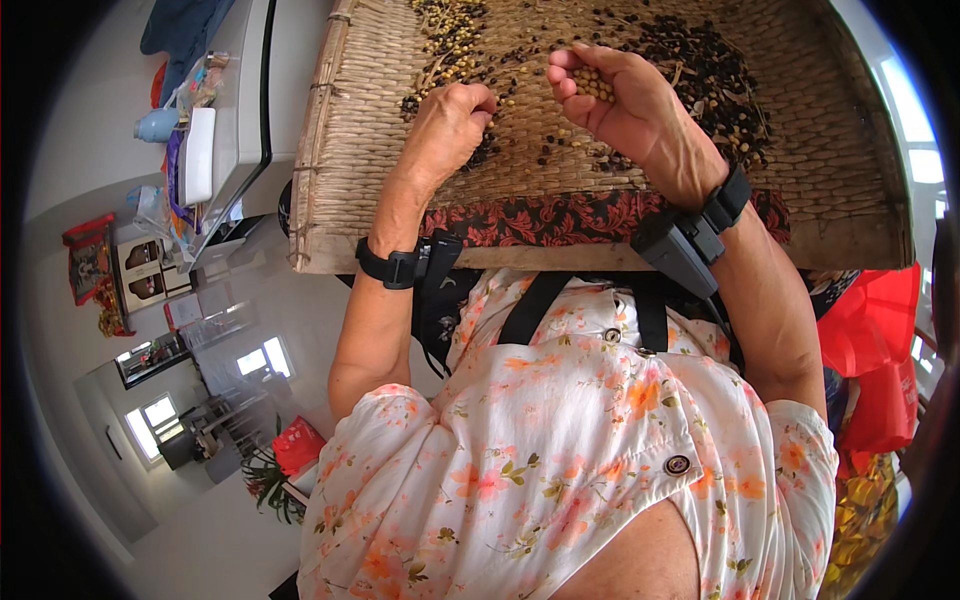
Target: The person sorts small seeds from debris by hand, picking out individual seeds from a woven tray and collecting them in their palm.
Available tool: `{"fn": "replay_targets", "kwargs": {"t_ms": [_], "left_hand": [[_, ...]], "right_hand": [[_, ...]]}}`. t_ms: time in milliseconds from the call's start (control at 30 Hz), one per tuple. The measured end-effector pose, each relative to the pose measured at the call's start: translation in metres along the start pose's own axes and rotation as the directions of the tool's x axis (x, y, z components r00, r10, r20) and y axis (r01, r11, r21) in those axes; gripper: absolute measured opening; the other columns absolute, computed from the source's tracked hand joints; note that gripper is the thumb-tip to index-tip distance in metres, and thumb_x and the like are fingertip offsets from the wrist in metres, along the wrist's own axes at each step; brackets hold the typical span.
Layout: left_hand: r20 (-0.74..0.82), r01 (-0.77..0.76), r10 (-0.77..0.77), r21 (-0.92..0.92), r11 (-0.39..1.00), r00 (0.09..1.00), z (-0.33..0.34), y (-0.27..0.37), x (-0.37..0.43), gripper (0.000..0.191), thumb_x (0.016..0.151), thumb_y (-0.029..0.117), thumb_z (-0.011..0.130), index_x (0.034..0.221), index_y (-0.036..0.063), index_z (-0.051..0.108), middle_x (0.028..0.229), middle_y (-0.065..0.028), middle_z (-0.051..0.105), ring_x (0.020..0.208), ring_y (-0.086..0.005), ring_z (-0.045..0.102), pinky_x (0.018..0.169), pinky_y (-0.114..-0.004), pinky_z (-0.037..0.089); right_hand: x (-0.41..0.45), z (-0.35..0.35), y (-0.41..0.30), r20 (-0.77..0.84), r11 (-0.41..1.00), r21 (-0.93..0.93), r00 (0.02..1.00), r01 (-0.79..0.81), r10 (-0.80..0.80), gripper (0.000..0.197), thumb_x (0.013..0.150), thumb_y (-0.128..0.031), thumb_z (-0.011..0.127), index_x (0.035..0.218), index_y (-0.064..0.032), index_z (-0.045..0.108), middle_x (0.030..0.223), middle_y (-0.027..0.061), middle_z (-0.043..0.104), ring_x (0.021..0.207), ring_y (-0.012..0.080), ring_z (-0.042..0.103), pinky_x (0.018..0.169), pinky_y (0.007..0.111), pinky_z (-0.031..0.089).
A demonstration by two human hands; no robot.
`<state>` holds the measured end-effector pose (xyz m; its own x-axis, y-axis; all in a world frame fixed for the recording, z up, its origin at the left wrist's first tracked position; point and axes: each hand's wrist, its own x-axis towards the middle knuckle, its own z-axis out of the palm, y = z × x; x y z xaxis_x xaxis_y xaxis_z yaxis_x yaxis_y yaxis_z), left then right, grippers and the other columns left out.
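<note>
A large woven winnowing tray [360, 150] lies before me, holding loose beans. My right hand [619, 97] is palm up and cupped around a small heap of yellow beans [594, 85]. Over the tray's left part, my left hand [450, 127] has its back to me, thumb and fingertips drawn together just above scattered beans. Whether a bean sits between those fingertips is hidden. Beyond it runs a strip of mixed yellow and dark beans [450, 37]. A larger pile of dark beans and husk bits [709, 75] spreads behind and right of my right hand.
Red-and-black patterned cloth [540, 219] lines the tray's near edge. A white cabinet [251, 82] bearing a light blue cup [156, 125] and bags stands at left. Red bags [870, 322] are at right. Both wrists wear strapped devices; a cable hangs from the right one.
</note>
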<state>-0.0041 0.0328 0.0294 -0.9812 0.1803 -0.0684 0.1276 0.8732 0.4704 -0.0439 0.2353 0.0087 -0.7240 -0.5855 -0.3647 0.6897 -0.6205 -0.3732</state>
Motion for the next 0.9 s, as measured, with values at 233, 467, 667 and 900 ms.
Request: {"fn": "replay_targets", "kwargs": {"t_ms": [233,467,667,900], "left_hand": [[-0.001,0.039,-0.039,0.046,0.998,0.999,0.000,-0.007,-0.001,0.012,0.076,0.001,0.056,0.084,-0.0034,0.064,0.077,-0.0165,0.064,0.072,-0.0239,0.062,0.067,-0.034,0.049],[0.014,-0.015,0.014,0.088,0.996,1.000,0.001,0.002,-0.001,0.012,0.075,0.002,0.058,0.083,-0.0035,0.064,0.076,-0.0165,0.063,0.072,-0.0261,0.061,0.066,-0.034,0.048],[0.041,-0.107,0.101,0.220,0.969,0.994,0.006,-0.004,0.001,0.009,0.074,-0.002,0.057,0.080,-0.0040,0.063,0.078,-0.0175,0.062,0.074,-0.0288,0.061,0.068,-0.037,0.048],[0.076,-0.200,0.185,0.345,0.917,0.980,0.009,-0.002,0.002,0.008,0.072,-0.004,0.056,0.079,-0.0043,0.061,0.079,-0.0194,0.060,0.076,-0.0336,0.059,0.069,-0.040,0.047]], "right_hand": [[-0.001,0.001,-0.001,0.009,1.000,-0.009,1.000,0.001,-0.001,0.024,0.093,-0.014,0.038,0.091,0.0061,0.050,0.081,0.0115,0.054,0.065,0.0145,0.051,0.053,0.023,0.043],[-0.002,0.001,-0.002,-0.001,1.000,0.006,1.000,-0.009,0.009,0.023,0.093,-0.014,0.038,0.090,0.0054,0.050,0.080,0.0111,0.054,0.064,0.0139,0.050,0.052,0.022,0.042],[-0.002,0.003,-0.002,-0.006,1.000,0.001,1.000,-0.014,0.014,0.023,0.093,-0.014,0.038,0.089,0.0049,0.050,0.079,0.0105,0.054,0.064,0.0136,0.050,0.052,0.022,0.042],[-0.002,0.002,-0.001,-0.017,1.000,-0.022,1.000,0.005,-0.005,0.023,0.093,-0.015,0.038,0.090,0.0047,0.051,0.079,0.0106,0.055,0.064,0.0129,0.050,0.052,0.021,0.043]]}}
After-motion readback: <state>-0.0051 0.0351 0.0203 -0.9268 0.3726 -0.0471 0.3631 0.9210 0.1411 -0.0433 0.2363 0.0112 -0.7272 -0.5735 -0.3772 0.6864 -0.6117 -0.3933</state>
